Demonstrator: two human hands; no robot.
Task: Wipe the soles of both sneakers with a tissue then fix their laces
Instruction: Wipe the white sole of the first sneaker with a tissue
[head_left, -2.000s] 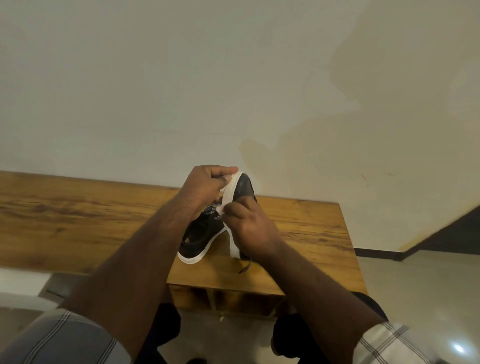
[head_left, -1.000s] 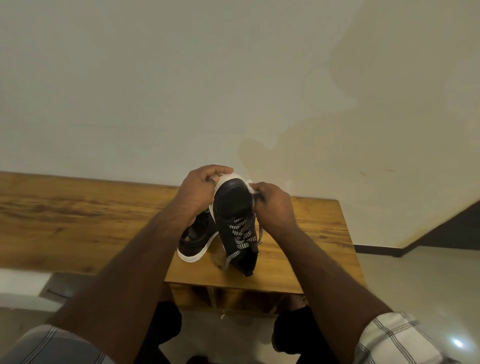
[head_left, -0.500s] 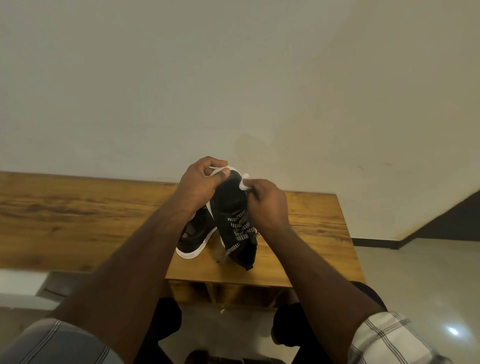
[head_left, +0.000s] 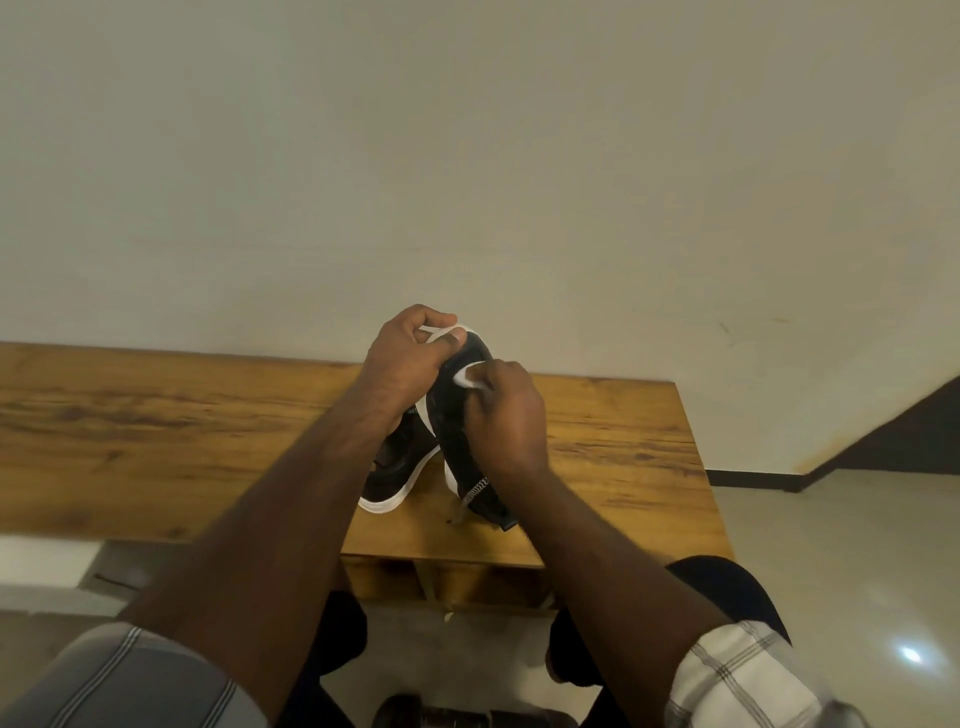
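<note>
**Sneaker held toe-up over the wooden desk**

Above the right end of the desk (head_left: 613, 431), a slab of warm, streaky wood grain with a squared corner, the left hand (head_left: 402, 358) grips the rounded toe of a black sneaker (head_left: 457, 441), its fingers curled over the smooth white rubber rim. That shoe stands steeply tilted, toe up and heel resting on the desk, with a speckled black-and-white lace (head_left: 475, 491) dangling loose near the heel. The right hand (head_left: 506, 415) lies against the dark, finely textured upper, its fingers pinching a small crumpled white tissue (head_left: 467, 376) that touches the shoe just below the toe. A second black sneaker (head_left: 395, 470) lies flat on the desk just beside and partly behind the left wrist, its thick white sole curving along the near edge. Checked shirt sleeves (head_left: 737, 675) show at both elbows. A plain, matt cream wall (head_left: 467, 156) rises behind, and a glossy pale floor (head_left: 857, 545) lies to the right
</note>
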